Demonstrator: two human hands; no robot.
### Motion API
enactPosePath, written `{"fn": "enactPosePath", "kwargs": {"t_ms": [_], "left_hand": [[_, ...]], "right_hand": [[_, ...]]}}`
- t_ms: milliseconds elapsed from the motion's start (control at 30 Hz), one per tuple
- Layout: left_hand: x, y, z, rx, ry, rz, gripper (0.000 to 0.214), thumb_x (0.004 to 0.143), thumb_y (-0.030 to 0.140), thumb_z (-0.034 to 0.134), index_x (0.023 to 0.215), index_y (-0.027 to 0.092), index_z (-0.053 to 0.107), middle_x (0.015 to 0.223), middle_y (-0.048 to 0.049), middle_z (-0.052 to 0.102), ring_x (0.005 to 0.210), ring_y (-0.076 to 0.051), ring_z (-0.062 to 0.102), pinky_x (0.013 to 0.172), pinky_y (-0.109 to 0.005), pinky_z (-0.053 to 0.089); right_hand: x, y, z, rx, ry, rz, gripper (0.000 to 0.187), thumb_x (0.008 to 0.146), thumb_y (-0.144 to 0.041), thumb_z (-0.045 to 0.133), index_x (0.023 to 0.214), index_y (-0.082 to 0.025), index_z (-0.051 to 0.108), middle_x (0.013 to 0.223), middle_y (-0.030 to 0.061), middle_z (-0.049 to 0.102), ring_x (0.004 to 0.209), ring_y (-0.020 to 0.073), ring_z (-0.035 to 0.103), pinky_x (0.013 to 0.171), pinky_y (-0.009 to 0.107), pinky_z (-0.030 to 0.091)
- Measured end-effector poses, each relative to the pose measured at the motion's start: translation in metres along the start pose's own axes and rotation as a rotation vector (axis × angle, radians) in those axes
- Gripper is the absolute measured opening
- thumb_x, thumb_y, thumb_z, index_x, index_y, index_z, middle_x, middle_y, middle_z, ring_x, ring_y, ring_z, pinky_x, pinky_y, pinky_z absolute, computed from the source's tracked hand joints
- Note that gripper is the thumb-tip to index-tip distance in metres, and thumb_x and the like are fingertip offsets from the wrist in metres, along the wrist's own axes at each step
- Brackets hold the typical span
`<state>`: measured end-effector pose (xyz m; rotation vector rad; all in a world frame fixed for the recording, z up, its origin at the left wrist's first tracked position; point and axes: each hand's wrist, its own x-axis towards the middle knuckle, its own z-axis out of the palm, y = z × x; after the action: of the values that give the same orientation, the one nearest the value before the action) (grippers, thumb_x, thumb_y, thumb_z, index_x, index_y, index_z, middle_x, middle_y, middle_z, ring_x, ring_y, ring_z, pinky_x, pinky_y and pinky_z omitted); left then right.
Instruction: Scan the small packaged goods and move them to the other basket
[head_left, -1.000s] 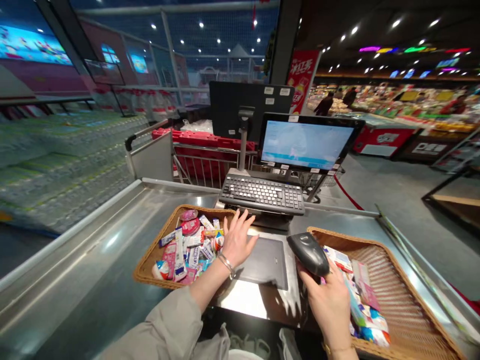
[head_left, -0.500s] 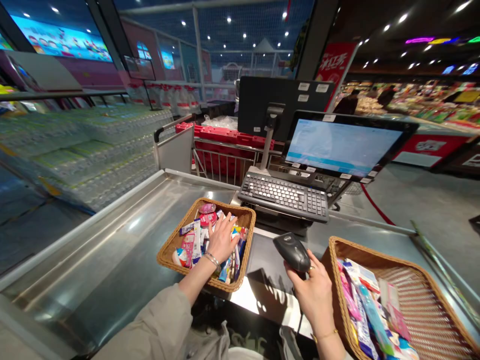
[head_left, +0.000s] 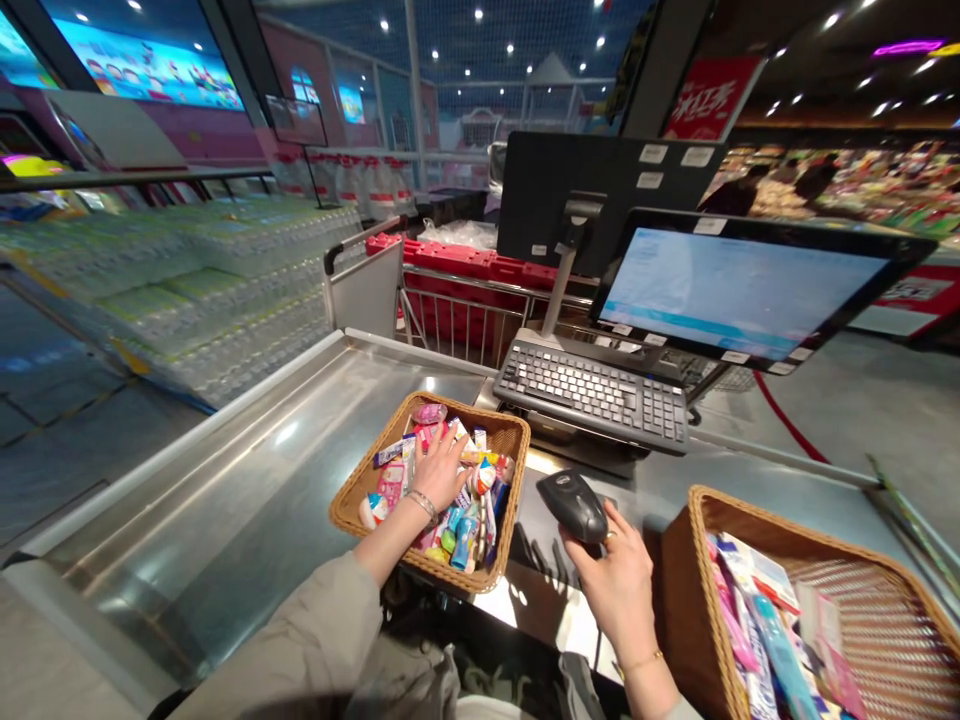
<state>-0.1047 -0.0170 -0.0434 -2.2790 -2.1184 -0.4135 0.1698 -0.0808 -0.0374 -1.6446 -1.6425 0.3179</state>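
- Left hand (head_left: 442, 472): open and palm down, fingers (head_left: 448, 452) spread apart, resting on the packets in the nearer basket; nothing visibly gripped. A silver chain bracelet (head_left: 424, 505) sits on the wrist.
- Right hand (head_left: 616, 590): fingers (head_left: 626, 545) together, curled and clamped around the grip of the scanner. It wears a ring (head_left: 610, 535) and a thin gold bracelet (head_left: 641, 662).
- Handheld barcode scanner (head_left: 576, 505): black, held just above the counter, between the two baskets.
- Wicker basket (head_left: 480, 415): rectangular, on the counter below the left hand, heaped with small packaged sweets and toys (head_left: 469, 505), including a blue tube (head_left: 463, 545) and an egg-shaped capsule (head_left: 373, 510).
- Second wicker basket (head_left: 780, 545): on the counter to the right of the right hand, well apart from the first, holding flat packets (head_left: 772, 625) leaning along its near side.
- Stainless steel counter (head_left: 247, 470): carries both baskets.
- Keyboard (head_left: 592, 395): dark, beyond the scanner.
- Till monitor (head_left: 742, 290): lit, to the right above the keyboard, beside a black rear-facing screen (head_left: 600, 190) on a post.
- Beige sleeve (head_left: 292, 640): covers the left forearm.
- Background: a red shopping cart (head_left: 465, 320) past the counter, shrink-wrapped bottled water (head_left: 187, 290) to the left, and shoppers (head_left: 739, 195) at lit displays to the right.
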Motion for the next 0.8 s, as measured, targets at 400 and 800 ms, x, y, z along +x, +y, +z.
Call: {"fn": "enactPosePath", "kwargs": {"t_ms": [400, 800], "left_hand": [[0.028, -0.015, 0.029, 0.165, -0.036, 0.141, 0.040, 0.079, 0.026, 0.068, 0.118, 0.025, 0.065, 0.156, -0.0112, 0.035, 0.148, -0.034, 0.018, 0.116, -0.066, 0.006], [0.035, -0.021, 0.038, 0.224, 0.041, 0.205, 0.016, 0.086, 0.017, 0.058, 0.094, 0.020, 0.072, 0.145, -0.0081, 0.051, 0.143, -0.034, 0.031, 0.117, -0.067, 0.013]], "right_hand": [[0.011, 0.000, 0.012, -0.014, -0.036, 0.029, 0.037, 0.071, -0.051, 0.062, 0.083, -0.019, 0.076, 0.108, 0.0138, 0.071, 0.119, 0.0337, 0.055, 0.102, 0.053, 0.039], [0.014, 0.003, 0.011, -0.007, -0.068, 0.055, 0.033, 0.068, -0.047, 0.065, 0.083, -0.020, 0.076, 0.108, 0.0135, 0.072, 0.121, 0.0338, 0.054, 0.104, 0.052, 0.038]]}}
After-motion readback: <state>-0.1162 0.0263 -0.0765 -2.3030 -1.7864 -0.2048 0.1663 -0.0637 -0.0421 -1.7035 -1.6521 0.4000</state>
